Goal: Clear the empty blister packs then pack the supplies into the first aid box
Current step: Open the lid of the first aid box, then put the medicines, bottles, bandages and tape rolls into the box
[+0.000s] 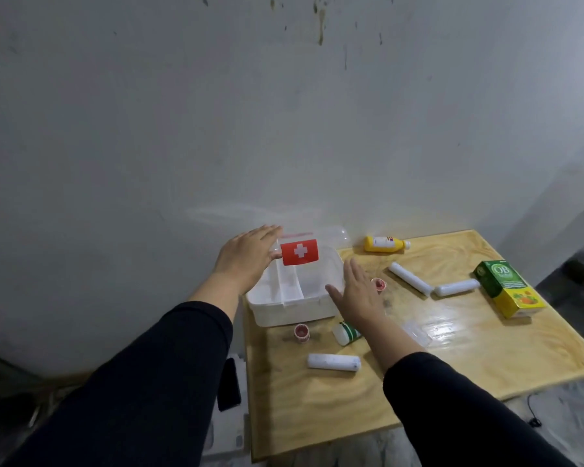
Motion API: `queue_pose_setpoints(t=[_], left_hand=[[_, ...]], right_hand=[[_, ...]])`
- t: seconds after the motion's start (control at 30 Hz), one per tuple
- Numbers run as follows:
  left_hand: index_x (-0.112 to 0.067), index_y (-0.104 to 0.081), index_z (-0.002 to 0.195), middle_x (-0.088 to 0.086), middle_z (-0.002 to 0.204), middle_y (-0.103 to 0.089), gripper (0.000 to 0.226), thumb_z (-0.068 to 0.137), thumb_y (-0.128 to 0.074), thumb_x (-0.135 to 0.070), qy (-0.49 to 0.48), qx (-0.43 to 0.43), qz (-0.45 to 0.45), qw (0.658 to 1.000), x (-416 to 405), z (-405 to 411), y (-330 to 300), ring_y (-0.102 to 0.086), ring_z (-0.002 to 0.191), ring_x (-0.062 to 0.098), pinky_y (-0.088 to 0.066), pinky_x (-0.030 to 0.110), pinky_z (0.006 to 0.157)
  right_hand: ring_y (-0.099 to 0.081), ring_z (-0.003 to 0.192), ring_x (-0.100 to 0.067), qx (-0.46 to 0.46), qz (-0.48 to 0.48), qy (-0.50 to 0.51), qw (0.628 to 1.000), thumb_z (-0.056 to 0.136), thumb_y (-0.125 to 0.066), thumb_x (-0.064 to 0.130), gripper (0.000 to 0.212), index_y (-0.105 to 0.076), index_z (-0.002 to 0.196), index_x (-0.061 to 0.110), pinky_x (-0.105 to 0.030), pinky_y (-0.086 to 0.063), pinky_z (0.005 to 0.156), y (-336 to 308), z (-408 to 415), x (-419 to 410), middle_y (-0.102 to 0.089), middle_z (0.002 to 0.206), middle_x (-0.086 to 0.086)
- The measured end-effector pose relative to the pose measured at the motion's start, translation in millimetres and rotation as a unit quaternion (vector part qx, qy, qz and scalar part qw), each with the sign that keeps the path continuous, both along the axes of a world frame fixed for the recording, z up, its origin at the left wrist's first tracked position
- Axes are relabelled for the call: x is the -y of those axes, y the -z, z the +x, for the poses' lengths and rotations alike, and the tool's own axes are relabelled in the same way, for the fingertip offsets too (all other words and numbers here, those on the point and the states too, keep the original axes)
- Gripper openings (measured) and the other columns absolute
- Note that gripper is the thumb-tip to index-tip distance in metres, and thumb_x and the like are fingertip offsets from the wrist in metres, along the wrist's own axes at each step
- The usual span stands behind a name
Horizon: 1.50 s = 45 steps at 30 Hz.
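The white first aid box (294, 306) stands open at the table's left back corner, with dividers inside. Its clear lid (299, 252), marked with a red cross sticker, is raised, and my left hand (246, 256) grips its left edge, thumb in front. My right hand (358, 293) hovers flat with spread fingers over the box's right side, holding nothing. A clear blister pack (417, 332) lies on the table to the right of my right forearm. Three white bandage rolls (332, 361) (410, 278) (455, 287) lie around the tabletop.
On the wooden table (452, 372) are a yellow bottle (385, 244) lying at the back, a green and yellow carton (506, 288) at the right, two small red tape rolls (301, 332) (379, 284) and a green-white bottle (346, 332). A dark phone (228, 382) lies left of the table.
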<state>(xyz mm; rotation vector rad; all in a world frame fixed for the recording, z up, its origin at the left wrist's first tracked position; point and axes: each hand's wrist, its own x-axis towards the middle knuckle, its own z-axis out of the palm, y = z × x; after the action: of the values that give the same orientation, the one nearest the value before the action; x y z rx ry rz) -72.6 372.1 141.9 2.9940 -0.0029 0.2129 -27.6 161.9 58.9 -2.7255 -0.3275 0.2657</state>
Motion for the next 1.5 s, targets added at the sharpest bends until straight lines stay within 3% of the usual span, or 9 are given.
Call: queue_pose_setpoints(t=[0.2,0.4,0.53,0.73,0.83,1.03,1.17,1.27,1.5], left_hand=[[-0.019,-0.029,0.150,-0.003,0.158,-0.031,0.050,0.103,-0.035,-0.032,-0.017,0.006,-0.029,0.999,-13,29,-9,-0.025,0.147,0.014,-0.025,0.035,0.116],[-0.014,-0.038,0.146,0.003,0.152,-0.042,0.045,0.101,-0.041,-0.021,-0.088,0.038,-0.033,0.995,-16,60,-20,-0.039,0.139,0.023,-0.032,0.039,0.111],[-0.015,-0.037,0.146,0.002,0.153,-0.040,0.048,0.098,-0.043,-0.014,-0.089,0.045,-0.037,0.994,-15,74,-20,-0.037,0.141,0.022,-0.030,0.040,0.114],[-0.017,-0.027,0.150,-0.001,0.159,-0.027,0.055,0.098,-0.043,-0.014,-0.088,0.045,-0.041,0.994,-3,67,-20,-0.020,0.148,0.017,-0.016,0.042,0.121],[-0.017,-0.037,0.146,0.001,0.155,-0.034,0.052,0.095,-0.044,-0.012,-0.029,0.054,-0.050,0.997,15,58,-23,-0.028,0.145,0.019,-0.023,0.039,0.118],[-0.024,-0.053,0.132,-0.004,0.143,-0.050,0.040,0.093,-0.048,-0.028,0.063,-0.107,-0.100,0.987,68,45,-11,-0.047,0.130,0.021,-0.042,0.039,0.104],[-0.026,-0.058,0.127,0.001,0.136,-0.056,0.042,0.088,-0.053,-0.042,0.090,-0.192,-0.095,0.973,118,42,6,-0.052,0.124,0.025,-0.045,0.039,0.100],[-0.027,-0.060,0.124,0.002,0.129,-0.062,0.046,0.085,-0.054,-0.050,0.123,-0.220,-0.084,0.964,153,43,13,-0.056,0.117,0.025,-0.048,0.040,0.096],[-0.030,-0.058,0.127,0.000,0.135,-0.057,0.045,0.083,-0.052,-0.038,0.160,-0.256,-0.076,0.950,228,67,30,-0.057,0.116,0.023,-0.051,0.038,0.093]], right_hand=[[-0.008,0.149,-0.021,-0.026,0.005,-0.032,0.999,0.099,-0.031,0.041,0.065,-0.005,0.151,0.012,-0.045,-0.013,0.119,9,-2,-7,0.005,0.162,-0.002],[-0.021,0.146,-0.022,-0.030,0.001,-0.027,0.999,0.098,-0.032,0.044,0.067,-0.004,0.151,0.015,-0.042,-0.017,0.119,9,-4,-4,0.007,0.161,0.000],[-0.028,0.144,-0.021,-0.035,0.004,-0.023,0.999,0.098,-0.033,0.045,0.067,-0.002,0.151,0.018,-0.044,-0.016,0.120,8,-3,-5,0.007,0.161,0.002],[-0.014,0.148,-0.022,-0.021,0.006,-0.033,0.999,0.097,-0.037,0.046,0.067,-0.010,0.151,0.017,-0.047,-0.021,0.120,5,3,-3,-0.003,0.162,-0.002],[-0.010,0.149,-0.023,0.000,-0.013,-0.026,1.000,0.096,-0.037,0.047,0.064,-0.016,0.150,0.018,-0.046,-0.021,0.119,-5,5,8,-0.012,0.161,-0.003],[-0.028,0.141,-0.025,0.015,-0.057,-0.010,0.998,0.092,-0.044,0.045,0.048,-0.048,0.134,0.023,-0.046,-0.032,0.112,-22,10,56,-0.044,0.145,-0.007],[-0.024,0.143,-0.025,-0.016,-0.102,0.041,0.994,0.090,-0.047,0.049,0.050,-0.049,0.134,0.025,-0.048,-0.031,0.112,-28,-6,113,-0.040,0.148,-0.004],[-0.031,0.139,-0.024,-0.032,-0.109,0.086,0.990,0.087,-0.053,0.051,0.053,-0.050,0.133,0.025,-0.045,-0.034,0.111,-33,-14,157,-0.042,0.148,-0.003],[-0.045,0.128,-0.028,-0.023,-0.084,0.175,0.981,0.086,-0.059,0.042,0.050,-0.051,0.132,0.022,-0.041,-0.044,0.102,-25,-4,248,-0.050,0.139,-0.007]])
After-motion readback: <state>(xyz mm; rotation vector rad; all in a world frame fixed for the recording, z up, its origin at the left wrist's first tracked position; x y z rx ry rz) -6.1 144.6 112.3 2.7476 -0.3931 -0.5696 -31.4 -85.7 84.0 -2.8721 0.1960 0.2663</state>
